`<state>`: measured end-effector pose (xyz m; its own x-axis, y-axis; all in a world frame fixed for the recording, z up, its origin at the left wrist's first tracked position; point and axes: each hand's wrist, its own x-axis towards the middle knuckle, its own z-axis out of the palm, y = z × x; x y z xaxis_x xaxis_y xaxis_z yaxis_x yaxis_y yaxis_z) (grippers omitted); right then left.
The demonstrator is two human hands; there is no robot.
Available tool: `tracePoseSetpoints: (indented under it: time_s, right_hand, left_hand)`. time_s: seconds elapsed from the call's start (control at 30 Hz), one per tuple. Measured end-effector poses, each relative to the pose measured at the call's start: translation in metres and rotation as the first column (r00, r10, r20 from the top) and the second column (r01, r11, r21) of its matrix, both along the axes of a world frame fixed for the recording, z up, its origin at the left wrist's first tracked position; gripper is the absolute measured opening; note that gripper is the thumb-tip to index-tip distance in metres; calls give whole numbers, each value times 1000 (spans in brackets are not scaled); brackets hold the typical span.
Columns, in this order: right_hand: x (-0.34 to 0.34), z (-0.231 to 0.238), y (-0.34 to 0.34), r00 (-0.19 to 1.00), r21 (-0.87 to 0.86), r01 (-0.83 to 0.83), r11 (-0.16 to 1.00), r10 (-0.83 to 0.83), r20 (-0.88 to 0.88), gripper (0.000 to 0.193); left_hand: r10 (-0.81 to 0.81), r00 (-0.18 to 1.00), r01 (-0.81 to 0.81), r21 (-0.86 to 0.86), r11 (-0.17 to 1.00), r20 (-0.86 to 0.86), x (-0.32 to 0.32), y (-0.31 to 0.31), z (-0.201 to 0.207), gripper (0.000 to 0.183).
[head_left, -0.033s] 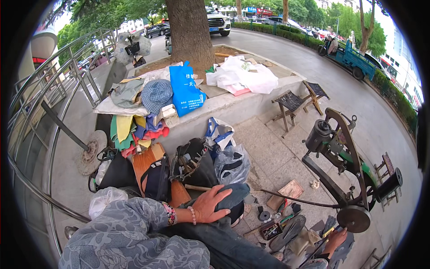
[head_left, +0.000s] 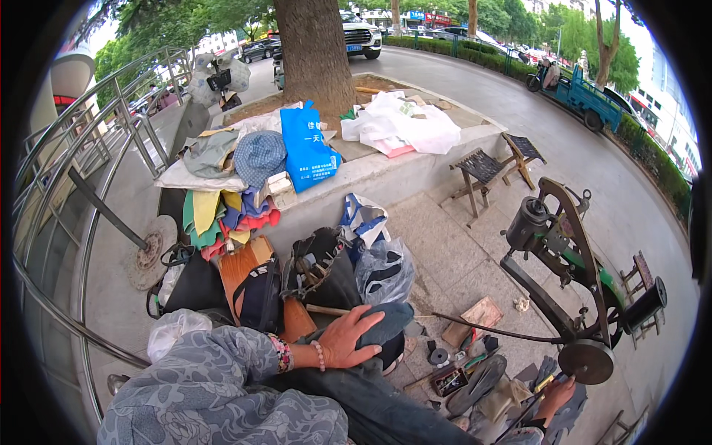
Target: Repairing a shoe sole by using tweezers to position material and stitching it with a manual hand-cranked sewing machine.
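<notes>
My left hand (head_left: 348, 341) lies with fingers spread on my dark-trousered knee (head_left: 389, 320); a beaded bracelet circles its wrist. At the lower right, my right hand (head_left: 555, 399) is curled just below the dark round wheel (head_left: 586, 362) of a hand-cranked sewing machine (head_left: 571, 259). Its fingers are partly hidden, and I cannot make out what they hold. A yellow-handled tool (head_left: 544, 383) lies close to that hand. Between my hands on the ground are a grey shoe-like piece (head_left: 477, 384), a small box of bits (head_left: 450, 382) and a black spool (head_left: 438, 357).
Beyond my knee stand an open black bag of tools (head_left: 315, 267) and a clear plastic bag (head_left: 386, 274). A blue bag (head_left: 308, 152) and cloths rest on the stone ledge (head_left: 400, 178) by the tree. Folding stools (head_left: 482, 169) stand beside it. Metal railing (head_left: 81, 245) runs along the left.
</notes>
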<state>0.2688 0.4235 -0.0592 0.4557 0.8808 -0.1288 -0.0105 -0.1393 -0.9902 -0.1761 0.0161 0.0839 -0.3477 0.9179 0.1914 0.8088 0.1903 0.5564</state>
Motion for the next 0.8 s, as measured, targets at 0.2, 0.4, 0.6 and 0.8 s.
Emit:
tracePoseSetpoints:
  time_s: [0.2,0.4,0.6,0.8]
  right_hand:
    - [-2,2,-1,1000,-11,24,1000,-24,-10,33]
    - [-2,6,-6,1000,-15,7,1000,-7,-1,35]
    - [-2,3,-5,998,-14,22,1000,-21,54,39]
    - [2,0,-1,997,-30,16,999,-14,72,41]
  left_hand:
    - [-8,1000,8,11,1000,-3,-1,1,0,70]
    - [-2,1000,2,-17,1000,-2,-2,1,1,70]
    - [-8,1000,8,-11,1000,3,-1,1,3,71]
    - [-9,1000,9,-13,1000,-1,-1,1,2,71]
